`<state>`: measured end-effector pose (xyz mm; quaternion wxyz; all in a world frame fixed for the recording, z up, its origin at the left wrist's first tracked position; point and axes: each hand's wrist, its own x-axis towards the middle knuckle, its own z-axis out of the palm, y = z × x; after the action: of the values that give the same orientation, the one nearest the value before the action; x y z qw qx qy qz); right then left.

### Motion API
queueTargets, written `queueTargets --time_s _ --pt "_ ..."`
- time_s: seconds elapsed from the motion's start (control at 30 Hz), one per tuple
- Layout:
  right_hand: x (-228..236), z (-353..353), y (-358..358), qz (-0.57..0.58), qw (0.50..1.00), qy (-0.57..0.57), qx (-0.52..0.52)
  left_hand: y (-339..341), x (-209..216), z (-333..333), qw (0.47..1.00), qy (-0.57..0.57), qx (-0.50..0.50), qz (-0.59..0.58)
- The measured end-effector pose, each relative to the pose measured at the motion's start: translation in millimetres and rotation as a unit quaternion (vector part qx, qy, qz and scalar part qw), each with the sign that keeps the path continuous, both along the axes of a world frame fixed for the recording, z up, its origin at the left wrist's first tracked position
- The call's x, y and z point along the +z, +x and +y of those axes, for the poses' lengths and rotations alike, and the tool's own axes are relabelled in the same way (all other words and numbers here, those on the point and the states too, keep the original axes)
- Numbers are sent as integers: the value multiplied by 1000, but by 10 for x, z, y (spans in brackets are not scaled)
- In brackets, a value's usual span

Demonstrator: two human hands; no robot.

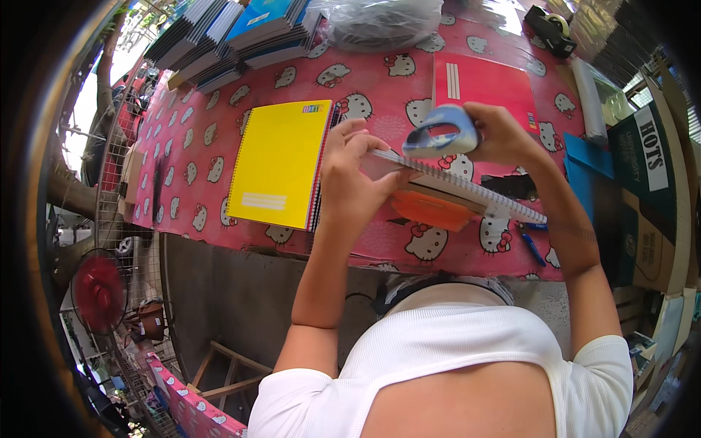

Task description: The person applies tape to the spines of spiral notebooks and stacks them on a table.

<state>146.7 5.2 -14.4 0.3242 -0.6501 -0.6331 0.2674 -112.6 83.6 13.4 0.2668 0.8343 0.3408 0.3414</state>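
My left hand (353,171) grips the upper left corner of a spiral notebook (475,191), its thumb on the near side and fingers behind. The notebook is tilted, so mostly its coil and page edges show. In my right hand (504,135) is a blue and white tool with a looped handle (443,131); its exact kind is unclear. The tool's left end is just above the notebook's coil edge, and I cannot tell whether they touch. Partly under the notebook is an orange flat thing (434,210). A yellow spiral notebook (281,164) lies left of my left hand, atop at least one other.
A red notebook (485,84) lies beyond my right hand. Stacked notebooks (219,36) and a clear plastic bundle (383,25) stand at the back. A tape dispenser (553,31) is back right. Blue pens (533,248) lie by the table's near edge; cardboard boxes (646,233) stand right.
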Motion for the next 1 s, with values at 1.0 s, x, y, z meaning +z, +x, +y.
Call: queueTargets --time_s 1.0 --pt "-1095 -1667 163 -197 946 36 -254 -44 152 173 892 -160 -250 -341"
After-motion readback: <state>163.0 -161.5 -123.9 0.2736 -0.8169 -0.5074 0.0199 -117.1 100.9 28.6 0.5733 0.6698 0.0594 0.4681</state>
